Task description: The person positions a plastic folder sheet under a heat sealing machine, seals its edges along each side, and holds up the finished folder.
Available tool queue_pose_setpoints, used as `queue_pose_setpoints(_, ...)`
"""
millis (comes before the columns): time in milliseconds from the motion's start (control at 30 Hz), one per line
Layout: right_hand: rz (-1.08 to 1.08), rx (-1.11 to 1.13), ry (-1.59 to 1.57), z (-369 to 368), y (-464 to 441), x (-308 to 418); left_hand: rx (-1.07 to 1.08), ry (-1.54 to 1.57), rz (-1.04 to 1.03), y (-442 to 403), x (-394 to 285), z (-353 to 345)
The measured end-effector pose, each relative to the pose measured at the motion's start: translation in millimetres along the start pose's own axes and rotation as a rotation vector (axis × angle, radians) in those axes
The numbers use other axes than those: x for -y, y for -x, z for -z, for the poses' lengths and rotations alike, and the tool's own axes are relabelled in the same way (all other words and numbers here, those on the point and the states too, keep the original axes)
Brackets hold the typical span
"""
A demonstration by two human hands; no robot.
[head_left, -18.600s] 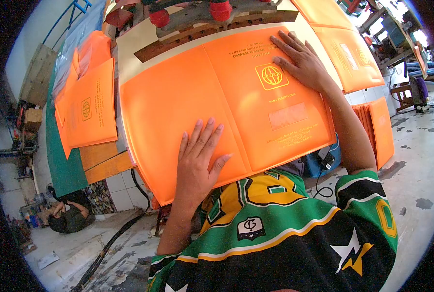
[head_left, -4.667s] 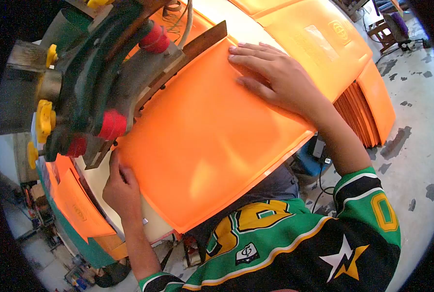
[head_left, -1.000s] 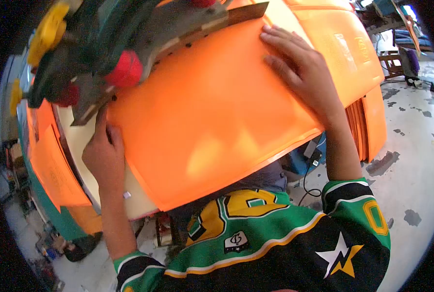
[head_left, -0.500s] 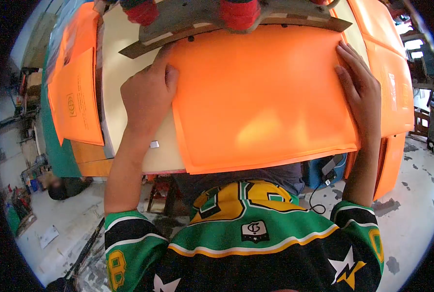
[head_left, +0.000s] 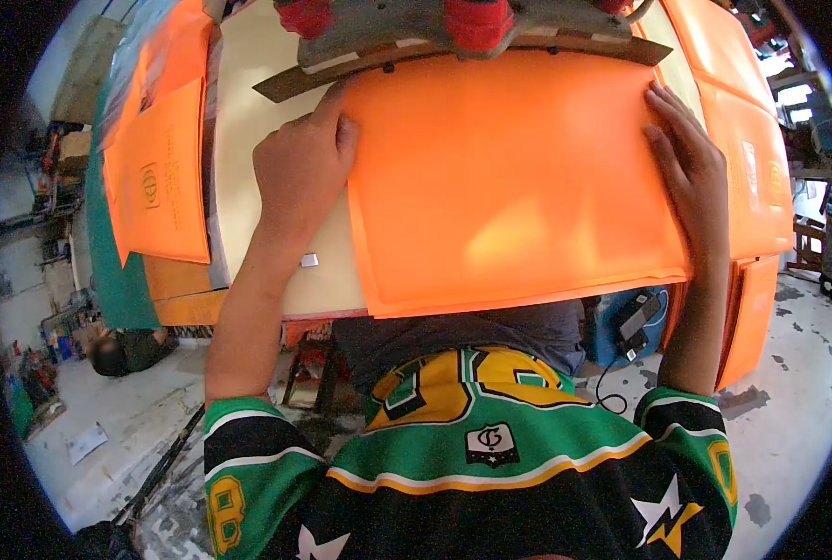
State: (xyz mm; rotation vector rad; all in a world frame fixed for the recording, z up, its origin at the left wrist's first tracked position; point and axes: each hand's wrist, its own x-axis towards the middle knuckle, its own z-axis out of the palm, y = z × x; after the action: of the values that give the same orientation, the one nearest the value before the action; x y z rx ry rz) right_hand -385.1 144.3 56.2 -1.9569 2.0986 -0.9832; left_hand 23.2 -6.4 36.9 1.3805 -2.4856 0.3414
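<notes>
A stack of bright orange sheets (head_left: 518, 177) lies on a pale board, its far edge against a dark metal bar with red-wrapped parts (head_left: 476, 28). At its far left corner rests my left hand (head_left: 306, 159), index finger stretched along the edge and thumb beside it; the other fingers are partly hidden. Along the right edge lies my right hand (head_left: 691, 154), fingers extended and flat against the sheets. Both hands touch the stack's sides just in front of the bar (head_left: 276, 89).
More orange printed pieces lie to the left (head_left: 159, 177) and right (head_left: 752, 187). A small whitish piece (head_left: 309, 260) sits on the pale board (head_left: 327, 289). Below the right side is a black adapter with a cable (head_left: 638, 322). Another person is low at the far left.
The view has shifted a little, so the table's left side appears further right and the near edge slightly higher. Both hands keep their places on the orange stack.
</notes>
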Motion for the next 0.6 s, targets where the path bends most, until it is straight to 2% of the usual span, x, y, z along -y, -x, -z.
queue_pose_setpoints(133,0.009,0.002,-0.002,-2,0,-7,0.015,-0.001,-0.005,-1,-3,12)
queue_pose_setpoints(200,0.055,-0.01,0.051,1,0,-7,0.13,0.046,0.002,3,-6,26)
queue_pose_setpoints(333,0.046,0.022,0.049,8,4,-11,0.225,0.224,0.009,22,-19,54)
queue_pose_setpoints(433,0.096,0.064,0.068,12,12,-6,0.295,0.395,-0.117,45,-33,60)
queue_pose_setpoints(500,0.181,0.121,0.114,16,17,8,0.235,0.43,-0.322,55,-44,60)
queue_pose_setpoints(600,0.227,0.201,0.117,12,15,23,0.325,0.404,-0.392,60,-54,58)
